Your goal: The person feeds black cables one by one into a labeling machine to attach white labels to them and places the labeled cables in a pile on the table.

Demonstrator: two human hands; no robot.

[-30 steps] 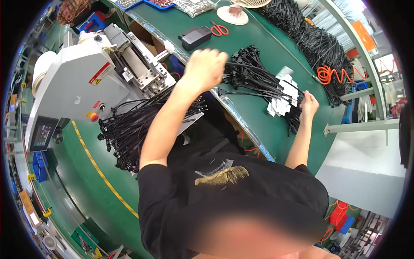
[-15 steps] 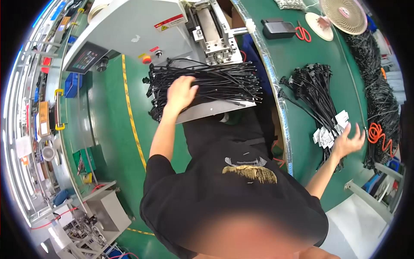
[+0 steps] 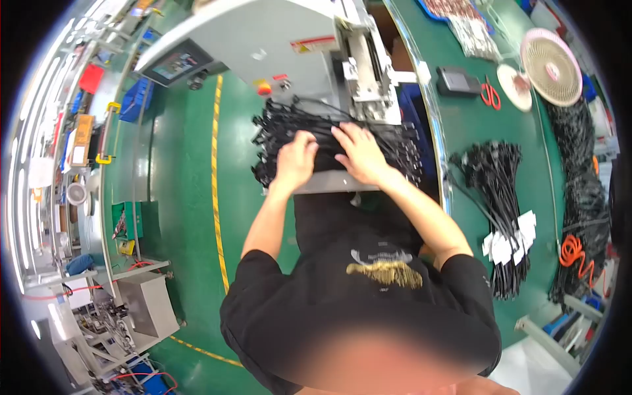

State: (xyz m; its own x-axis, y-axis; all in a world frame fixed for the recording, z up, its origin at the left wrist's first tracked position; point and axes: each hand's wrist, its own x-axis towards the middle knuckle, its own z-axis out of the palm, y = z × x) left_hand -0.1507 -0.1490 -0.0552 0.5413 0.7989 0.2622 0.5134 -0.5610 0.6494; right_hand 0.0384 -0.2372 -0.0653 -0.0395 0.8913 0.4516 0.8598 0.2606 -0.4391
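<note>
A pile of black cables (image 3: 270, 141) with small connectors lies on a metal tray (image 3: 336, 182) at the front of a grey machine (image 3: 263, 46). My left hand (image 3: 296, 158) rests on the left part of the pile, fingers curled at the cables; what its fingertips hold is hard to make out. My right hand (image 3: 361, 153) lies on the pile just to the right, its fingers apart over the cables. On the green bench, a separate bundle of black cables (image 3: 494, 178) carries white labels (image 3: 510, 245).
The bench (image 3: 454, 125) also holds a black box (image 3: 457, 82), red-handled scissors (image 3: 490, 93), a fan (image 3: 552, 67) and a long heap of black cables (image 3: 579, 178) with an orange coiled hose (image 3: 574, 252). Yellow tape (image 3: 215, 178) marks the floor.
My right hand has left the labelled bundle and come over to the pile by the machine. My left hand remains at the pile. The view has shifted.
</note>
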